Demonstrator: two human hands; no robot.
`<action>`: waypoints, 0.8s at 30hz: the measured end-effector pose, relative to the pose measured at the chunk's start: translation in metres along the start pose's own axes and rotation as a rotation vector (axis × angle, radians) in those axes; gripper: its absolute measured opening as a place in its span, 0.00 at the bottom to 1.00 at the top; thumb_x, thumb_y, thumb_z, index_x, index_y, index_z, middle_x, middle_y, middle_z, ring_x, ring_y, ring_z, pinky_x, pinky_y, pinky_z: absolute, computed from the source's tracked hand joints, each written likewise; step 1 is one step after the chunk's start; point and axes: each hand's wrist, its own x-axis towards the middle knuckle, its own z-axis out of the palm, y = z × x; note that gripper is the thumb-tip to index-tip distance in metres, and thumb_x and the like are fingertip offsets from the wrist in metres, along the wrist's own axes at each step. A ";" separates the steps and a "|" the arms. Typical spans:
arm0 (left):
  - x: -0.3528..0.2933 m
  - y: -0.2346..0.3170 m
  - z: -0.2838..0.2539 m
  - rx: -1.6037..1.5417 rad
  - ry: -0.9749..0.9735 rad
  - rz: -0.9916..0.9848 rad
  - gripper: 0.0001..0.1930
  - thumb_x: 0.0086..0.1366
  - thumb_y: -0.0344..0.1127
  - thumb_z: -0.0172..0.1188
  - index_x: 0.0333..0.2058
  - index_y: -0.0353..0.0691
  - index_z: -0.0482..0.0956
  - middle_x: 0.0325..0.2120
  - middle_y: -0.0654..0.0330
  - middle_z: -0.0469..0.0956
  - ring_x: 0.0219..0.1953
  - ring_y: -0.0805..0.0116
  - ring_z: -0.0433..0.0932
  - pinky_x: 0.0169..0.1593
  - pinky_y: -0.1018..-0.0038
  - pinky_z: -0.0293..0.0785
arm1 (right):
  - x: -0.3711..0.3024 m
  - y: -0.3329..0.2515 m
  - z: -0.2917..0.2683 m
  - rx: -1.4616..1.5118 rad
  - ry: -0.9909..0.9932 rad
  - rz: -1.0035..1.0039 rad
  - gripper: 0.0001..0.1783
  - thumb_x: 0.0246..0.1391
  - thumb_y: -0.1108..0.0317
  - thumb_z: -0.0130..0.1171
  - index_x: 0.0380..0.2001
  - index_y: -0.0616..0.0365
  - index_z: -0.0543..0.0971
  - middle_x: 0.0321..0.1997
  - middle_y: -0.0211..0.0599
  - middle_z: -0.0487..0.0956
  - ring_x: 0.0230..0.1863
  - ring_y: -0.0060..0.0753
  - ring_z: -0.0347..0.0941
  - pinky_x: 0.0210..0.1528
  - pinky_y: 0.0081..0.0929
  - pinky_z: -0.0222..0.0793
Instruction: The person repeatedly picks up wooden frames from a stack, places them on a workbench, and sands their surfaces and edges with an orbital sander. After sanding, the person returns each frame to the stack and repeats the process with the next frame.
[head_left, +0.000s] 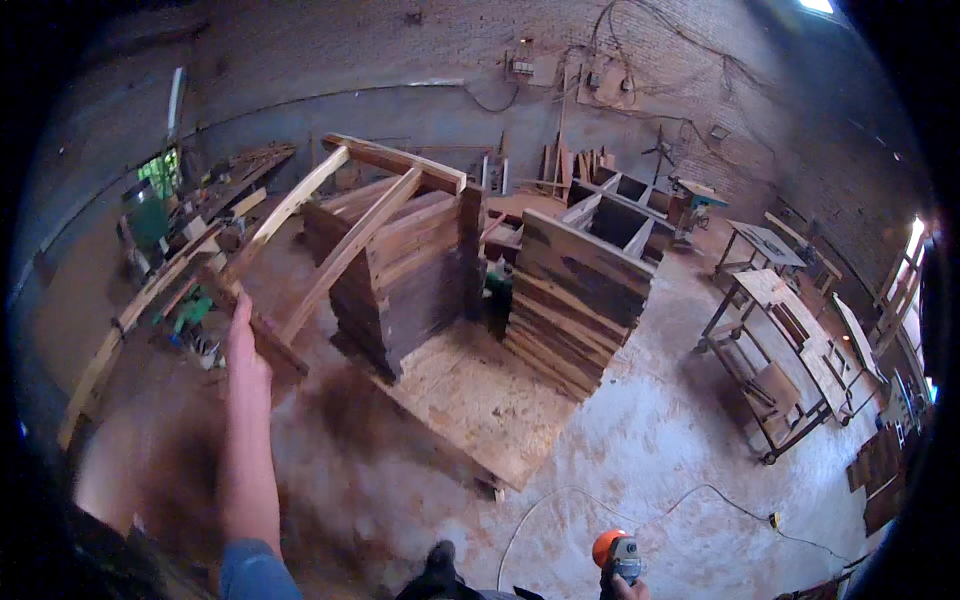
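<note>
My left hand (244, 345) reaches forward with the arm stretched out, gripping the near crosspiece of a wooden frame (355, 238). The frame has long rails joined by crosspieces, and its far end lies on a stack of dark wooden panels (425, 275). At the lower edge my right hand (630, 590) is closed around an angle grinder (624, 557) with an orange disc (605, 545). Most of that hand is cut off by the picture's edge. The grinder is apart from the frame.
A second panel stack (575, 310) stands on the same low wooden board (480, 400). A pale cord (690, 492) runs over the floor near the grinder. Wheeled work tables (790, 330) are at the right; timber and machines line the brick wall (440, 45).
</note>
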 end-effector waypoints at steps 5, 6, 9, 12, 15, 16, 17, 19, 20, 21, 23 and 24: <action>0.149 -0.038 0.122 -0.049 -0.221 -0.079 0.23 0.65 0.49 0.63 0.51 0.42 0.71 0.42 0.57 0.76 0.42 0.57 0.76 0.47 0.56 0.76 | 0.049 0.025 0.041 0.115 0.097 0.024 0.22 0.57 0.50 0.60 0.44 0.58 0.78 0.29 0.32 0.76 0.29 0.26 0.71 0.30 0.27 0.68; 0.159 -0.040 0.141 -0.037 -0.196 -0.092 0.24 0.65 0.49 0.62 0.53 0.43 0.70 0.45 0.56 0.75 0.44 0.55 0.76 0.48 0.54 0.76 | 0.047 0.004 0.049 0.114 0.080 0.052 0.23 0.57 0.49 0.59 0.44 0.59 0.78 0.29 0.32 0.76 0.29 0.26 0.71 0.30 0.27 0.68; 0.192 -0.060 0.189 -0.026 -0.155 -0.151 0.26 0.67 0.47 0.60 0.58 0.44 0.65 0.51 0.54 0.73 0.48 0.53 0.76 0.51 0.49 0.74 | 0.046 -0.032 0.063 0.105 0.064 0.124 0.26 0.57 0.47 0.59 0.44 0.60 0.78 0.28 0.32 0.76 0.30 0.27 0.70 0.32 0.28 0.68; 0.244 -0.089 0.209 -0.039 -0.157 -0.234 0.28 0.68 0.46 0.58 0.62 0.45 0.60 0.55 0.54 0.71 0.51 0.53 0.75 0.53 0.47 0.74 | 0.049 -0.043 0.068 0.047 0.121 0.107 0.26 0.56 0.45 0.58 0.44 0.58 0.78 0.31 0.33 0.76 0.33 0.27 0.70 0.35 0.29 0.67; 0.280 -0.096 0.207 -0.018 -0.211 -0.248 0.26 0.68 0.46 0.58 0.60 0.46 0.62 0.56 0.54 0.72 0.53 0.53 0.75 0.54 0.45 0.73 | 0.049 -0.060 0.076 -0.012 0.186 0.079 0.25 0.56 0.45 0.58 0.45 0.55 0.78 0.35 0.33 0.76 0.35 0.27 0.69 0.36 0.29 0.66; 0.285 -0.097 0.205 -0.023 -0.238 -0.256 0.26 0.68 0.46 0.59 0.60 0.46 0.63 0.55 0.54 0.72 0.53 0.54 0.75 0.54 0.45 0.73 | 0.051 -0.060 0.077 0.008 0.168 0.166 0.25 0.57 0.45 0.57 0.46 0.54 0.78 0.36 0.33 0.75 0.35 0.26 0.69 0.37 0.28 0.66; 0.270 -0.103 0.214 0.023 -0.182 -0.280 0.25 0.67 0.46 0.59 0.59 0.45 0.64 0.55 0.54 0.72 0.53 0.54 0.75 0.54 0.46 0.73 | 0.051 -0.059 0.074 0.024 0.170 0.258 0.24 0.57 0.45 0.57 0.47 0.52 0.77 0.36 0.33 0.75 0.36 0.26 0.68 0.37 0.28 0.66; 0.239 -0.108 0.230 0.117 -0.072 -0.320 0.24 0.67 0.46 0.59 0.58 0.45 0.67 0.55 0.55 0.73 0.54 0.54 0.74 0.55 0.46 0.72 | 0.058 -0.024 0.070 0.091 0.195 0.154 0.24 0.58 0.45 0.57 0.48 0.51 0.76 0.36 0.31 0.74 0.35 0.25 0.67 0.36 0.28 0.65; 0.251 -0.106 0.224 0.098 -0.117 -0.332 0.24 0.67 0.46 0.60 0.57 0.44 0.67 0.55 0.55 0.73 0.55 0.54 0.74 0.55 0.46 0.71 | 0.065 -0.012 0.072 0.126 0.179 0.096 0.24 0.58 0.45 0.57 0.49 0.51 0.76 0.35 0.30 0.73 0.34 0.25 0.67 0.36 0.28 0.65; 0.271 -0.099 0.214 0.083 -0.157 -0.332 0.23 0.67 0.46 0.60 0.56 0.43 0.68 0.55 0.55 0.73 0.55 0.54 0.73 0.56 0.46 0.70 | 0.073 -0.008 0.076 0.123 0.162 0.140 0.24 0.59 0.45 0.56 0.49 0.50 0.75 0.35 0.29 0.72 0.34 0.25 0.66 0.35 0.28 0.64; 0.283 -0.086 0.205 0.099 -0.215 -0.337 0.24 0.66 0.47 0.61 0.55 0.42 0.69 0.55 0.55 0.73 0.56 0.55 0.72 0.58 0.48 0.68 | 0.080 -0.006 0.081 0.107 0.149 0.233 0.24 0.60 0.45 0.55 0.50 0.49 0.74 0.34 0.26 0.71 0.33 0.23 0.65 0.34 0.28 0.63; 0.277 -0.080 0.205 0.128 -0.231 -0.340 0.24 0.66 0.47 0.61 0.55 0.42 0.69 0.55 0.55 0.73 0.57 0.55 0.72 0.59 0.49 0.67 | 0.078 -0.015 0.083 0.106 0.148 0.228 0.23 0.61 0.45 0.55 0.50 0.48 0.74 0.34 0.25 0.71 0.33 0.23 0.65 0.34 0.27 0.63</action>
